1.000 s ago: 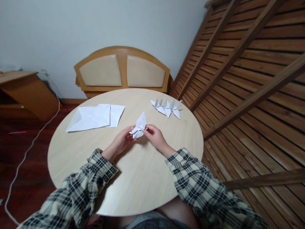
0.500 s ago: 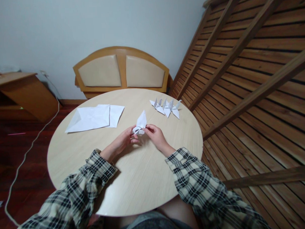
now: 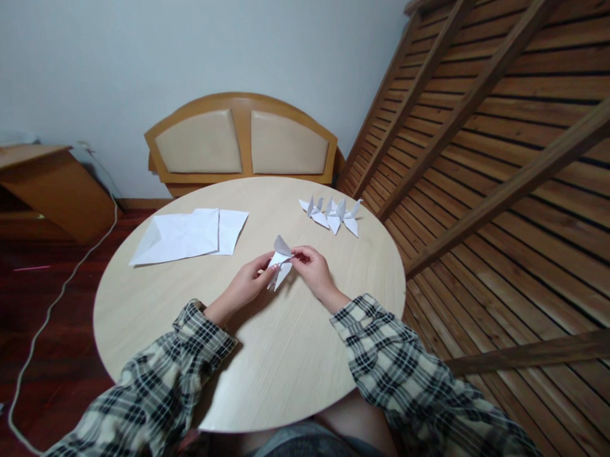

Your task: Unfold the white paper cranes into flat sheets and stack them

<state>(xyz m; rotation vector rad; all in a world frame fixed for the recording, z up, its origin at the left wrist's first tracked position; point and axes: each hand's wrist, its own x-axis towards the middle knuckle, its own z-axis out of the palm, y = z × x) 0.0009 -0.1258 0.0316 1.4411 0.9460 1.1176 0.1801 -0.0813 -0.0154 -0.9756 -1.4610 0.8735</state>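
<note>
Just off the middle of the round table (image 3: 284, 356), toward one o'clock, the person's left hand (image 3: 247, 282) and right hand (image 3: 311, 268) both pinch a white folded paper (image 3: 281, 258) in their fingertips. From it, white sheets (image 3: 188, 234) lie at ten o'clock, paper cranes (image 3: 333, 223) at two.

Lettering, numbers, signs — none legible.
</note>
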